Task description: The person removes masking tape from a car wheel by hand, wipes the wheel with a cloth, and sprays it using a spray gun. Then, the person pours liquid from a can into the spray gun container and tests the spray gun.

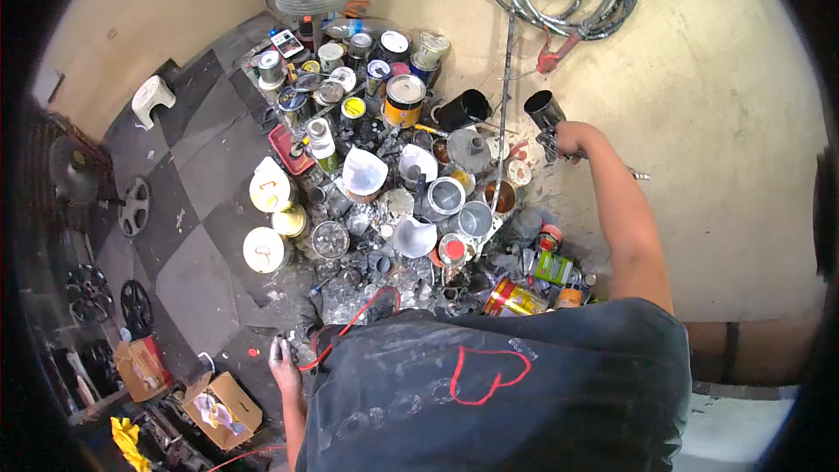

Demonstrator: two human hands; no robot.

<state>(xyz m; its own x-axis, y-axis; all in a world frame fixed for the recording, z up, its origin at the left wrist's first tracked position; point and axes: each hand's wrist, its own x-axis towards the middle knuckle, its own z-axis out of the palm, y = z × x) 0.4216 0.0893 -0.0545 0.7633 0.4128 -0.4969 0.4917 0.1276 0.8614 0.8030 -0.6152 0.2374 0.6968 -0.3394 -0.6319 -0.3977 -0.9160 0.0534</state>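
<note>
My right hand (pixel 572 138) is closed around a spray gun (pixel 549 142), whose black cup (pixel 544 108) sticks up in front of the pale wall. Down at the lower left, beside my dark shirt (pixel 507 402), hangs my left hand (pixel 282 365). Its fingers point upward, slightly apart, with pale smears on them, and I see nothing held. A thin red cord (pixel 350 325) curves close by that hand. Between my hands stand paint cans (pixel 405 101), a grey metal cup (pixel 446 197), white cut containers (pixel 364 172) and a black pot (pixel 464 110).
A coiled hose (pixel 629 0) hangs on the wall, its line running down among the cans. A white stool (pixel 155 100) and a wheel cover (pixel 134 207) are at the left. Cardboard boxes (pixel 223 409) and a yellow cloth (pixel 130 444) lie at the lower left.
</note>
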